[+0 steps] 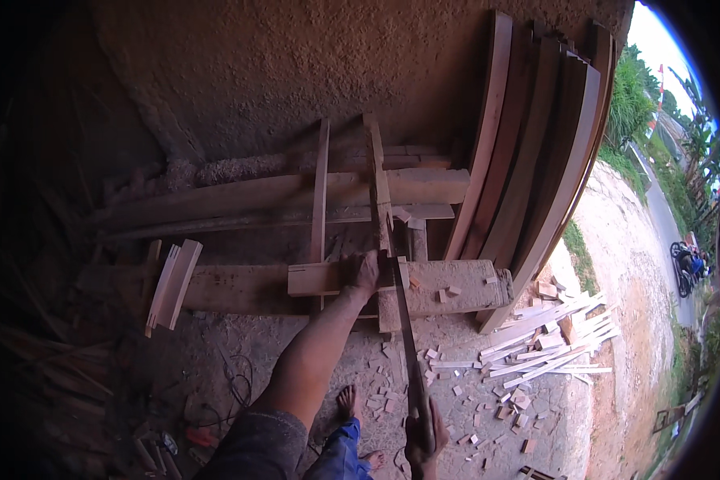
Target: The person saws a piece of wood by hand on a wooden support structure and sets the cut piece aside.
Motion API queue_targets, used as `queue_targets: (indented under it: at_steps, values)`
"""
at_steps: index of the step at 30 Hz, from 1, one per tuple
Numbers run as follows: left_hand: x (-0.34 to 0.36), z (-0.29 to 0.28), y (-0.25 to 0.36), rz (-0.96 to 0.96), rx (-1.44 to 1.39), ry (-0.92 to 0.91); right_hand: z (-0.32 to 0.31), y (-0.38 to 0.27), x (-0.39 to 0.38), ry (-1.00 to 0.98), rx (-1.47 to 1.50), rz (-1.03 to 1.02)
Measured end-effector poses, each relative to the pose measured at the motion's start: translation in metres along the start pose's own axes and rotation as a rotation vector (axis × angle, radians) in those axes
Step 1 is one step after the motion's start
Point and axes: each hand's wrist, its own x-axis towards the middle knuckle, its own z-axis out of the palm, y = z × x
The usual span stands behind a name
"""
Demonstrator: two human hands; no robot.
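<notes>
Handsaw, partly hidden by right hand gripping it, left hand clasping, partly covering wooden block

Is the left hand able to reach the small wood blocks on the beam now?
Probably not directly: the left hand is holding the short board, and the saw blade crosses between it and the small wood blocks.

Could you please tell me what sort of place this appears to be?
Probably a small woodworking shop: a handsaw in the right hand, long planks propped against the wall, and wood offcuts scattered over the ground.
</notes>
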Motion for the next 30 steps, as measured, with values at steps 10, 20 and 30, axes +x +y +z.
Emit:
queue_targets:
  at_steps: [10, 20, 30]
  values:
    - [-0.003, -0.002, 0.000, -0.063, 0.002, 0.019, -0.021, 0.005, -0.066, -0.044, -0.010, 0.059]
    - [0.004, 0.010, 0.002, 0.045, 0.113, 0.037, 0.047, 0.003, 0.073, -0.023, 0.206, 0.166]
    - [-0.001, 0.004, -0.007, -0.096, 0.035, -0.002, -0.012, 0.003, -0.020, -0.063, 0.095, 0.189]
